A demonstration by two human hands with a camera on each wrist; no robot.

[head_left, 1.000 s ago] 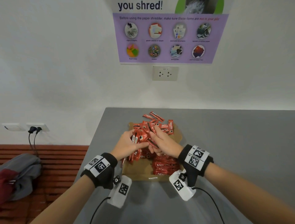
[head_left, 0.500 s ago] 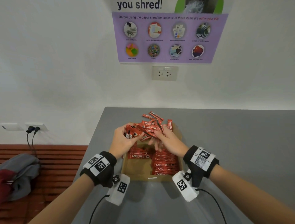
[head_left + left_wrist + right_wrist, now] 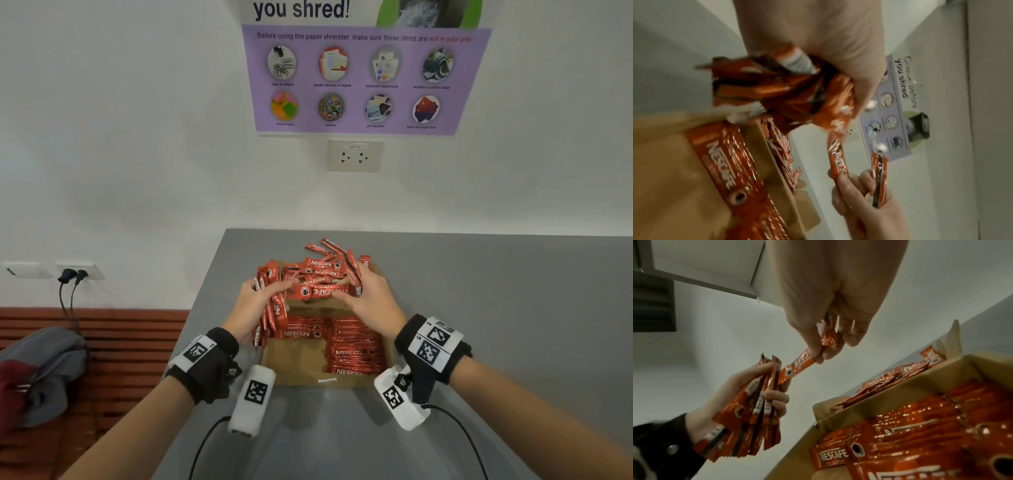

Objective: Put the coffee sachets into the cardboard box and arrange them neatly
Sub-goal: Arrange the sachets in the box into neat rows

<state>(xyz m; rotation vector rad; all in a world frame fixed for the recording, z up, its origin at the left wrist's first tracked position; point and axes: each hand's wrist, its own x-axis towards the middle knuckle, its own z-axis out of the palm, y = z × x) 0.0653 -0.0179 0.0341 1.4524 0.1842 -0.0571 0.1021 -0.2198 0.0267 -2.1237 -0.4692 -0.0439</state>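
Gathering is the step judged to be in hand: a bundle of red foil coffee sachets point(image 3: 748, 415) is gripped upright in the left hand point(image 3: 251, 310), fingers curled round it, while a single red sachet point(image 3: 797, 366) is pinched between thumb and fingertips of the right hand point(image 3: 371, 301) and held against the bundle's top. Flat rows of sachets point(image 3: 354, 346) are laid in the open brown cardboard box point(image 3: 294, 363), and a loose heap of sachets point(image 3: 325, 265) is left at its far edge. Next, the single sachet would need to be aligned with the bundle, and the bundle laid on the box's bare floor. A grey table point(image 3: 496, 308) is set against a white wall carrying a purple shredder poster point(image 3: 363, 78) and a socket point(image 3: 354, 156); a grey bag point(image 3: 41, 370) is seen on a red slatted bench point(image 3: 137, 329).
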